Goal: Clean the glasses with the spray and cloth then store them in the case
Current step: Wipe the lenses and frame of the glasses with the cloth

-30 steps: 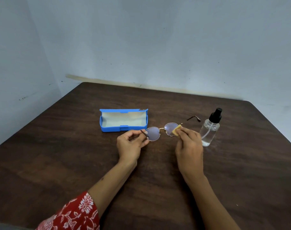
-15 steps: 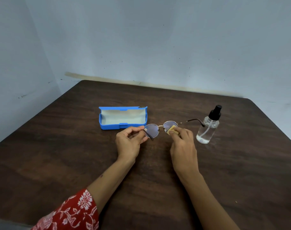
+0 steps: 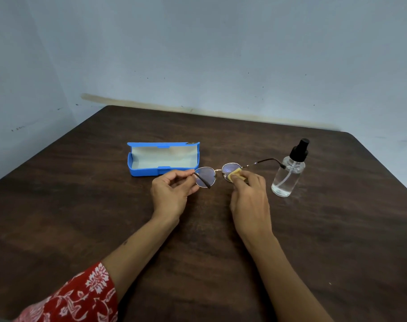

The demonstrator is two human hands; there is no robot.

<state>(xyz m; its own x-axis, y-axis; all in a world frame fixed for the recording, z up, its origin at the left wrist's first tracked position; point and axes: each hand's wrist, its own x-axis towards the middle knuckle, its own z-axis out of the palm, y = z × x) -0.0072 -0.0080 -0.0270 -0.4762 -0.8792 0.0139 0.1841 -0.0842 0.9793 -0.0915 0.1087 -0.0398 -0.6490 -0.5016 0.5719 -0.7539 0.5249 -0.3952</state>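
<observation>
Round thin-framed glasses point(image 3: 207, 175) are held just above the dark wooden table point(image 3: 81, 205), lenses facing me. My left hand point(image 3: 172, 194) pinches the frame at its left hinge, where the dark temple is folded across the left lens. My right hand point(image 3: 249, 196) pinches a small yellow cloth point(image 3: 235, 175) against the right lens. The right temple sticks out toward the clear spray bottle point(image 3: 287, 175) with a black pump, which stands upright to the right. The blue case point(image 3: 163, 159) lies open behind my left hand, its pale lining bare.
The table is pushed into a corner of pale blue-grey walls point(image 3: 221, 54). Its right back corner is rounded. A red floral sleeve point(image 3: 81, 298) covers my left upper arm at the bottom left.
The right hand with the cloth has shifted a little left and down on the right lens. The right temple now reaches out level toward the bottle. The left hand keeps its grip.
</observation>
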